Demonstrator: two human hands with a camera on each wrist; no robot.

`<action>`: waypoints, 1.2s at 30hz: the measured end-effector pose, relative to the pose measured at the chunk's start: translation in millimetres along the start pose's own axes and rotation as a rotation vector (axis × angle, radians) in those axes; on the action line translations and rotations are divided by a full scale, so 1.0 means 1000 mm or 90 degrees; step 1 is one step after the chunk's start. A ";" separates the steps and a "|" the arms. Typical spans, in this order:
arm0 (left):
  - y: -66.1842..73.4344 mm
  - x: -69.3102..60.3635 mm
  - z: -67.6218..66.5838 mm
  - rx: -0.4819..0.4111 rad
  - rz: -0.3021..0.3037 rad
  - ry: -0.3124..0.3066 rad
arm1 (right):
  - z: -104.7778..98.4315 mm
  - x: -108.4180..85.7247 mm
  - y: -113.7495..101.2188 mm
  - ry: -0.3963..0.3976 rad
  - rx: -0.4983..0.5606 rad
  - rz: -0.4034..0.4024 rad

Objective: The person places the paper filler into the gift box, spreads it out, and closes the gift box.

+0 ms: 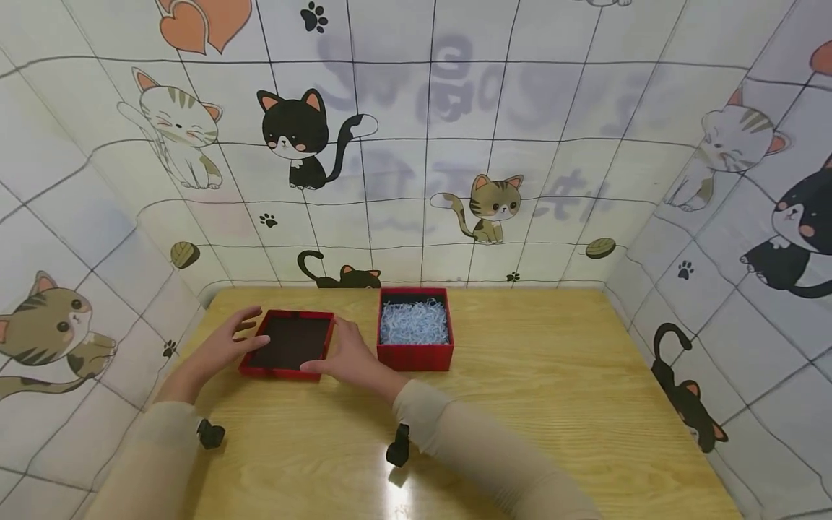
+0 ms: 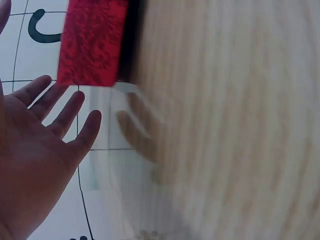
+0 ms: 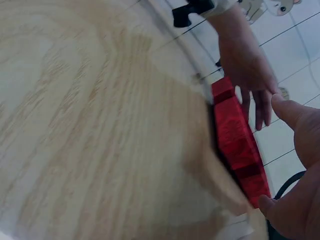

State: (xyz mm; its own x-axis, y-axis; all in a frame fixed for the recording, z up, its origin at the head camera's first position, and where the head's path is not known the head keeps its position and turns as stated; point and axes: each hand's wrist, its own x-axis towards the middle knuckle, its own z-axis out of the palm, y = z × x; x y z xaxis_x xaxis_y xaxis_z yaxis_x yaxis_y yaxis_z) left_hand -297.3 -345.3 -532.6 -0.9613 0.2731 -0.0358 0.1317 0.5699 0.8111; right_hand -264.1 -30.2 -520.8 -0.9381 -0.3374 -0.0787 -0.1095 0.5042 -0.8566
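A shallow red box lid (image 1: 292,345) lies on the table with its dark inside facing up. My left hand (image 1: 229,348) is at the lid's left side, its fingers spread and thumb reaching over the rim. In the left wrist view that hand (image 2: 45,135) shows loosely extended fingers beside the lid's patterned red wall (image 2: 92,45). At the opposite side is my right hand (image 1: 344,355), thumb over the front right corner, fingers along the right edge. The right wrist view shows a fingertip of this hand (image 3: 300,175) at the end of the lid (image 3: 237,137).
To the right of the lid stands a red box (image 1: 414,357) filled with pale blue shredded paper (image 1: 414,323). Both are on a wood-grain table (image 1: 533,404). Cat-patterned walls (image 1: 403,166) rise behind and at both sides.
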 end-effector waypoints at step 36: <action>-0.029 -0.022 0.009 0.001 -0.029 -0.083 | 0.043 0.020 0.032 0.025 -0.036 -0.026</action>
State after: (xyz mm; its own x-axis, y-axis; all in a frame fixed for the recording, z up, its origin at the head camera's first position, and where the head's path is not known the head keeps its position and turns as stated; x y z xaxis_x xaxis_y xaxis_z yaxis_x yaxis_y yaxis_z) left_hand -277.9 -360.3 -560.8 -0.9271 0.3443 -0.1484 0.0886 0.5859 0.8055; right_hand -272.1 -55.1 -571.9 -0.9446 -0.3275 -0.0227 -0.1657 0.5353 -0.8283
